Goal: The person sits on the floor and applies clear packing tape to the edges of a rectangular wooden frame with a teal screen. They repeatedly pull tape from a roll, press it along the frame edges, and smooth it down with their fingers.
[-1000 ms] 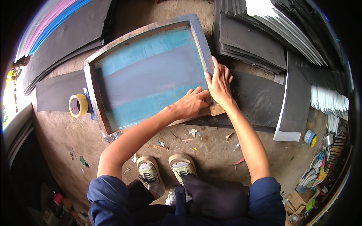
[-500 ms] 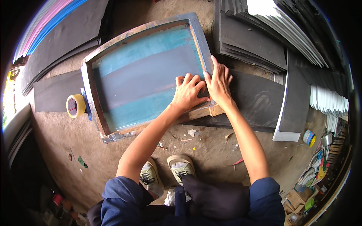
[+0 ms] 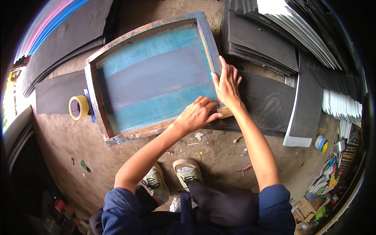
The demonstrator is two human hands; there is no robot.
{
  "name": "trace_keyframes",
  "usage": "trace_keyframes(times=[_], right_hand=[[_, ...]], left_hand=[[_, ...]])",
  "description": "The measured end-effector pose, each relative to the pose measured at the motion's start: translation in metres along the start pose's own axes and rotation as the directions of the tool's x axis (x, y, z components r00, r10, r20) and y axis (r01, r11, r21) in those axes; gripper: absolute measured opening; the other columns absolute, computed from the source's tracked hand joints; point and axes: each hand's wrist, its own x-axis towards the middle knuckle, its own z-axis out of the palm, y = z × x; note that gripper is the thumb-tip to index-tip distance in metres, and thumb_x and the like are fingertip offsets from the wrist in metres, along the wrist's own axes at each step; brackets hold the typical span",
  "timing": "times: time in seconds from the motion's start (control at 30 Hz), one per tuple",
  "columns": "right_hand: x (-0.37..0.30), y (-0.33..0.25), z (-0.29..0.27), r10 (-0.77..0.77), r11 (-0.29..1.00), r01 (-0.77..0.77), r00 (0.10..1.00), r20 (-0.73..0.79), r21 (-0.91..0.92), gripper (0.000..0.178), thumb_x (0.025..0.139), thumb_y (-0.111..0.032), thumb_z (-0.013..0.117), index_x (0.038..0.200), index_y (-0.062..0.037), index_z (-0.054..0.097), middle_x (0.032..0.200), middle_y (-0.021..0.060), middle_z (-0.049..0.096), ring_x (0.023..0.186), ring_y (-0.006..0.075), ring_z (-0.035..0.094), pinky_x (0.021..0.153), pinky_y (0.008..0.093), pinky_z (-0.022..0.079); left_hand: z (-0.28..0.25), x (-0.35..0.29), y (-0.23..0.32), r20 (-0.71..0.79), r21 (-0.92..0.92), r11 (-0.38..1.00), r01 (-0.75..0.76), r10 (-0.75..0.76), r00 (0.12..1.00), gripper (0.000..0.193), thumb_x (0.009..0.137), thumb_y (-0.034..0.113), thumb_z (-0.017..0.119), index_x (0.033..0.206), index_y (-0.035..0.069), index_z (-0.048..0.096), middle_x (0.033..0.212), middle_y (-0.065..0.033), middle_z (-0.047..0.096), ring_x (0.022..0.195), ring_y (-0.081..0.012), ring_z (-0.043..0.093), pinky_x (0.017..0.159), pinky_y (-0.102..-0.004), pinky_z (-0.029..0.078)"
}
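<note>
The person wears a dark blue top, its sleeves (image 3: 117, 201) rolled above the elbows, dark trousers (image 3: 223, 203) and pale canvas shoes (image 3: 187, 172) with dark laces, just below the wooden frame (image 3: 129, 135). Both forearms are bare.

Even, soft daylight fills the scene, with overexposed glare at the far left edge. Shadows are faint. The centre is sharp; fisheye bending curves straight edges, and black vignetting rings the corners.
</note>
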Motion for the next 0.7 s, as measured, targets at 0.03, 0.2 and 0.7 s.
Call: trace_keyframes(times=[0.03, 0.2, 0.7], right_hand=[[0.000, 0.000, 0.000, -0.001, 1.000, 0.001, 1.000, 0.001, 0.001, 0.064, 0.088, -0.029, 0.056, 0.141, -0.0115, 0.025, 0.120, 0.0147, 0.045, 0.115, 0.0329, 0.039, 0.085, 0.0564, 0.033], [-0.001, 0.000, 0.001, 0.001, 1.000, -0.001, 1.000, -0.003, 0.011, 0.065, 0.088, -0.029, 0.057, 0.141, -0.0116, 0.024, 0.121, 0.0148, 0.044, 0.116, 0.0336, 0.039, 0.086, 0.0573, 0.032], [0.001, -0.001, -0.001, 0.009, 1.000, -0.009, 1.000, 0.010, 0.012, 0.064, 0.088, -0.028, 0.056, 0.141, -0.0120, 0.024, 0.121, 0.0148, 0.044, 0.117, 0.0337, 0.038, 0.086, 0.0596, 0.032]], left_hand=[[0.001, 0.004, 0.006, 0.015, 0.029, 0.999, 0.035, -0.035, 0.999, 0.044, 0.089, 0.039, 0.055, 0.107, -0.001, 0.060, 0.101, -0.0163, 0.058, 0.098, -0.0304, 0.055, 0.087, -0.0393, 0.045], [0.007, 0.006, 0.009, -0.042, -0.110, 0.988, 0.106, -0.111, 0.993, 0.045, 0.088, 0.038, 0.056, 0.104, -0.003, 0.048, 0.093, -0.0189, 0.060, 0.093, -0.0328, 0.057, 0.083, -0.0416, 0.046], [-0.010, 0.005, -0.017, 0.082, -0.485, 0.859, 0.163, -0.141, 0.987, 0.033, 0.089, 0.027, 0.058, 0.102, 0.003, 0.038, 0.102, -0.0170, 0.065, 0.103, -0.0360, 0.060, 0.086, -0.0424, 0.047]])
